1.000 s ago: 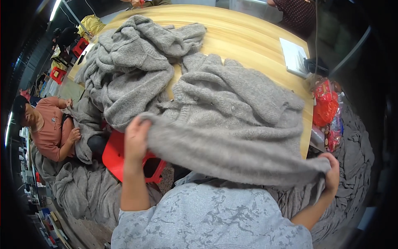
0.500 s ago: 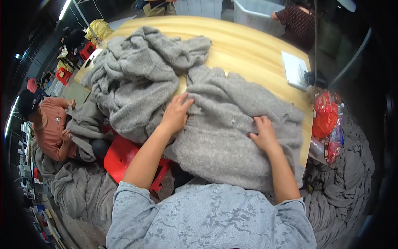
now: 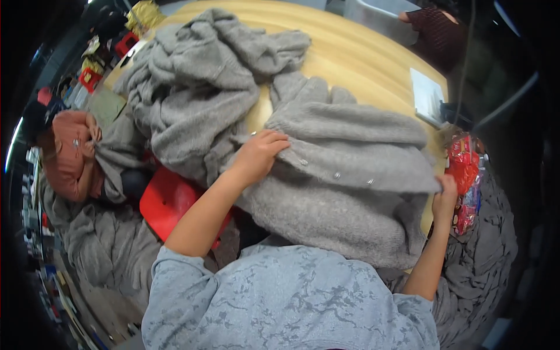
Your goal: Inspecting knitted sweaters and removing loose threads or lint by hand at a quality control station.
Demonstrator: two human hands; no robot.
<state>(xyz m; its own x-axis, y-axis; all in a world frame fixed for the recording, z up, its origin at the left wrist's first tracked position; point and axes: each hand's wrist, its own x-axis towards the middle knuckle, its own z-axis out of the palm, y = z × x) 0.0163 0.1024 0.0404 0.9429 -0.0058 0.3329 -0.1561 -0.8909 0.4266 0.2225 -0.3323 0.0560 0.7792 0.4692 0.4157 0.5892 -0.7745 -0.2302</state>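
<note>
A grey knitted cardigan (image 3: 332,219) lies on the wooden table in front of me, a row of small shiny buttons along its front band. My left hand (image 3: 259,156) grips the left end of that band, fingers closed on the knit. At the band's right end, near the table's edge, my right hand (image 3: 445,197) pinches the fabric. Between my hands the buttoned strip is stretched and slightly raised, with loose folds above it. A heap of similar grey knitwear (image 3: 192,87) touches the cardigan on the left.
Past the table's (image 3: 344,44) right edge hang red plastic bags (image 3: 465,163). A white pad (image 3: 427,96) lies at the far right. Left of me stands a red stool (image 3: 169,201); beyond it a co-worker (image 3: 70,151) handles grey fabric. More knitwear (image 3: 105,245) is piled low on both sides.
My right hand has moved right from the cardigan's middle to the band's end and closed on it. The left hand has closed on the knit. The buttoned strip is now pulled straighter and lifted.
</note>
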